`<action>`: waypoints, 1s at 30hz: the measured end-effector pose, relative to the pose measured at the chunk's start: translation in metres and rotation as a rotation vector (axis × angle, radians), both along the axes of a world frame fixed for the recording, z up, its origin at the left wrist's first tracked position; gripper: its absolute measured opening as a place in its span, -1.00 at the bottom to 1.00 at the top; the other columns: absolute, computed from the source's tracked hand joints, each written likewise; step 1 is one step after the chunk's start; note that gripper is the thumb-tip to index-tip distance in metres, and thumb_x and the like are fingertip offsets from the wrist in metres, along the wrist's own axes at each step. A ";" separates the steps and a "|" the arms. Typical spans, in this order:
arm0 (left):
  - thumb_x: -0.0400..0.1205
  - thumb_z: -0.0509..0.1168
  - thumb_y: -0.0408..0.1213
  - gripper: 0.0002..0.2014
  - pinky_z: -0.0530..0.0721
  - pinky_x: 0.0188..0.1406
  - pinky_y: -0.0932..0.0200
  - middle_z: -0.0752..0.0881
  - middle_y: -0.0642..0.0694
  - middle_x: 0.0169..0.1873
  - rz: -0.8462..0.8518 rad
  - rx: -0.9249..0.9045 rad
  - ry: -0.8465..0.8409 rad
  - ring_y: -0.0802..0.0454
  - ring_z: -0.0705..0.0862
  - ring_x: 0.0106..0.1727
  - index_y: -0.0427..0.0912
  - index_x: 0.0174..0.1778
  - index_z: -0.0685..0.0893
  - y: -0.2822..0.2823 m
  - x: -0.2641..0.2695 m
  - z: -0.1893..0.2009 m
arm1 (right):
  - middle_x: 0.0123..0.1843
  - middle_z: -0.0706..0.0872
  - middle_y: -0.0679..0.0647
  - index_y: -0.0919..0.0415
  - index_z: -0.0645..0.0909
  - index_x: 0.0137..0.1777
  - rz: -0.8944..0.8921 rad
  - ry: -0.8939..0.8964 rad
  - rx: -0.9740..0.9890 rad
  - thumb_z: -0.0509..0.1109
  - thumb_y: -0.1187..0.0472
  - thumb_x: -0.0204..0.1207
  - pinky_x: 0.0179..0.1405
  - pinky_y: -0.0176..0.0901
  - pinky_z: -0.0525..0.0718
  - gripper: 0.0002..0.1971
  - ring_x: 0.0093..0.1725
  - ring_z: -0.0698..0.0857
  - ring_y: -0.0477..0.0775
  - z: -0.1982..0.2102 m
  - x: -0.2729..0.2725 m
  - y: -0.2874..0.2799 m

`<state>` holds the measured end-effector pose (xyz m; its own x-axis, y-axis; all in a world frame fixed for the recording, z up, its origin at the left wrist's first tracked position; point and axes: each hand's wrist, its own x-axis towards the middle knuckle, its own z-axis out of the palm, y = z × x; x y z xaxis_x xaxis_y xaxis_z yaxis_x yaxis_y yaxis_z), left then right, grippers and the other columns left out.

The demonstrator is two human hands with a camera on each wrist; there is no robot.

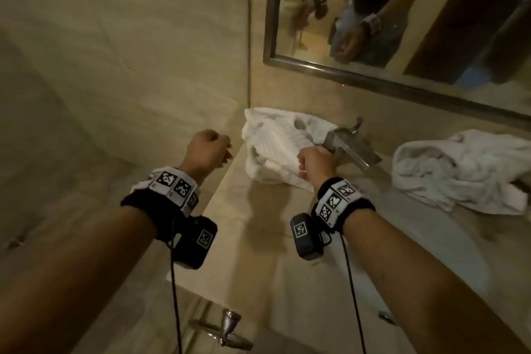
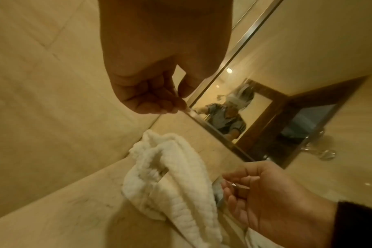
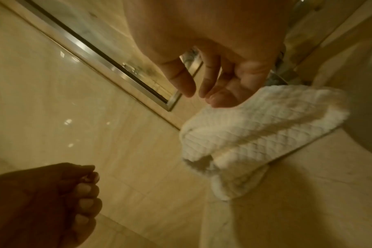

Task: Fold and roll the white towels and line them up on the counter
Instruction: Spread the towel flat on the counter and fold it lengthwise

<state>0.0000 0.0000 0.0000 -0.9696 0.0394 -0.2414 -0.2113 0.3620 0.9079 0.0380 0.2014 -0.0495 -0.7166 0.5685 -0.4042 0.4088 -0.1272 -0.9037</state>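
1. Towels: one waffle towel [image 1: 275, 149] lies crumpled on the table [image 1: 258, 227] by the corner wall, a second towel [image 1: 459, 169] heaped well apart beyond the tap [image 1: 349, 144].
2. Neither looks folded or rolled; nothing is lined up.
3. Left hand [image 1: 205, 151] hovers with fingers loosely curled, holding nothing.
4. Right hand [image 1: 316, 162], near the first towel, is likewise loosely curled and empty.

Head cam: above the counter [image 1: 258, 238], looking down and forward; mirror [image 1: 373, 23] at 1 o'clock. Left wrist cam: close behind fingers, facing the mirror corner. Right wrist cam: close, aimed along the wall. All three share the waffle towel [image 1: 275, 146] [image 2: 181, 193] [image 3: 255, 130].
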 end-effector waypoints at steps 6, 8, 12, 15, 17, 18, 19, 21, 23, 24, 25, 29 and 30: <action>0.55 0.33 -0.28 -0.79 0.63 -0.09 0.02 0.67 -0.21 0.11 -0.016 0.115 -0.306 -0.11 0.63 0.03 -0.17 0.10 0.58 0.031 -0.034 -0.056 | 0.24 0.59 0.06 0.01 0.60 0.25 0.216 -0.072 0.224 0.41 0.26 0.34 0.17 0.04 0.65 -0.56 0.23 0.59 0.16 -0.052 -0.022 0.013; 0.51 0.39 -0.33 -0.50 0.61 0.03 -0.03 0.56 -0.18 0.28 -0.046 0.083 -0.312 -0.14 0.56 0.22 -0.10 0.38 0.46 0.048 -0.048 -0.070 | 0.52 0.31 0.04 -0.08 0.35 0.54 0.337 -0.104 0.409 0.48 0.28 0.31 0.49 0.08 0.41 -0.23 0.51 0.34 0.15 -0.063 -0.032 0.023; 0.38 0.56 -0.29 -0.12 0.55 0.13 0.09 0.43 -0.20 0.43 -0.160 -0.071 -0.157 -0.18 0.46 0.42 -0.11 0.58 0.25 0.080 -0.070 -0.093 | 0.66 -0.11 -0.04 -0.14 -0.13 0.66 0.585 -0.157 0.609 0.67 0.07 0.17 0.63 0.18 0.10 0.21 0.66 -0.09 0.11 -0.076 -0.044 0.040; 0.25 0.63 0.01 -0.05 0.57 0.28 0.05 0.42 -0.20 0.36 -0.135 -0.141 -0.169 -0.17 0.46 0.37 0.02 0.51 0.29 0.094 -0.082 -0.105 | 0.64 -0.02 0.09 -0.02 -0.13 0.66 0.546 -0.131 0.749 0.69 0.02 0.10 0.62 0.15 0.07 0.26 0.65 -0.02 0.16 -0.088 -0.051 0.038; 0.15 0.51 0.32 -0.07 0.57 0.32 -0.06 0.50 -0.20 0.28 -0.175 -0.259 -0.137 -0.18 0.48 0.32 0.04 0.40 0.39 0.096 -0.086 -0.109 | 0.60 0.08 0.10 0.01 -0.02 0.63 0.456 -0.108 0.803 0.68 0.01 0.08 0.58 0.12 0.09 0.19 0.61 0.06 0.19 -0.091 -0.054 0.034; 0.15 0.37 0.43 -0.09 0.58 0.29 -0.09 0.58 -0.22 0.24 -0.228 -0.335 -0.092 -0.23 0.51 0.31 0.01 0.36 0.45 0.094 -0.088 -0.113 | 0.57 0.13 0.11 0.01 0.04 0.61 0.429 -0.101 0.815 0.66 0.03 0.10 0.55 0.12 0.14 0.12 0.58 0.11 0.22 -0.091 -0.055 0.033; 0.21 0.24 0.45 -0.14 0.58 0.26 -0.10 0.65 -0.24 0.20 -0.270 -0.383 -0.040 -0.28 0.54 0.28 -0.05 0.31 0.53 0.092 -0.089 -0.115 | 0.55 0.16 0.12 0.01 0.10 0.58 0.416 -0.095 0.814 0.63 0.07 0.15 0.51 0.13 0.20 0.04 0.56 0.16 0.25 -0.089 -0.057 0.035; 0.42 0.21 0.22 -0.38 0.60 0.18 -0.04 0.72 -0.25 0.13 -0.266 -0.356 0.078 -0.31 0.62 0.21 -0.19 0.22 0.63 0.091 -0.090 -0.113 | 0.52 0.22 0.15 -0.01 0.22 0.55 0.420 -0.073 0.744 0.57 0.14 0.28 0.47 0.12 0.31 -0.15 0.52 0.24 0.29 -0.086 -0.058 0.040; 0.59 0.28 -0.04 -0.62 0.58 0.07 0.12 0.75 -0.22 0.12 -0.208 -0.306 0.157 -0.24 0.66 0.18 -0.20 0.22 0.66 0.089 -0.089 -0.102 | 0.50 0.31 0.14 0.00 0.37 0.52 0.408 0.008 0.588 0.59 0.20 0.33 0.48 0.05 0.43 -0.25 0.48 0.35 0.21 -0.082 -0.056 0.045; 0.61 0.28 -0.06 -0.65 0.54 0.03 0.19 0.75 -0.19 0.13 -0.189 -0.293 0.177 -0.20 0.67 0.18 -0.17 0.23 0.67 0.088 -0.089 -0.096 | 0.48 0.38 0.12 0.02 0.46 0.48 0.380 0.057 0.514 0.58 0.25 0.35 0.47 0.01 0.48 -0.32 0.46 0.42 0.14 -0.078 -0.053 0.044; 0.61 0.26 -0.02 -0.64 0.51 0.02 0.22 0.75 -0.17 0.13 -0.189 -0.295 0.177 -0.18 0.67 0.20 -0.13 0.23 0.67 0.086 -0.086 -0.086 | 0.44 0.49 0.10 0.06 0.54 0.43 0.327 0.094 0.457 0.54 0.30 0.40 0.44 -0.01 0.54 -0.42 0.41 0.50 0.09 -0.072 -0.050 0.042; 0.43 0.20 0.21 -0.43 0.63 0.18 0.04 0.76 -0.20 0.13 -0.235 -0.314 0.170 -0.18 0.69 0.21 -0.11 0.16 0.73 0.070 -0.079 -0.040 | 0.15 0.71 0.06 0.19 0.70 0.26 0.115 0.153 0.416 0.32 0.29 0.63 0.19 -0.22 0.60 -0.75 0.17 0.65 0.01 -0.028 -0.037 0.032; 0.39 0.22 0.23 -0.40 0.65 0.16 0.00 0.77 -0.22 0.12 -0.251 -0.338 0.176 -0.20 0.70 0.18 -0.15 0.15 0.74 0.065 -0.077 -0.026 | 0.03 0.72 0.05 0.18 0.72 0.19 0.080 0.166 0.430 0.31 0.18 0.66 0.07 -0.24 0.58 -0.79 0.05 0.64 -0.02 -0.011 -0.033 0.029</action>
<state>-0.0770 0.0652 -0.0265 -0.9676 0.2257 -0.1132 0.0679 0.6642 0.7444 0.0051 0.2302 -0.0608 -0.8000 0.5996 -0.0203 0.2477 0.2992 -0.9215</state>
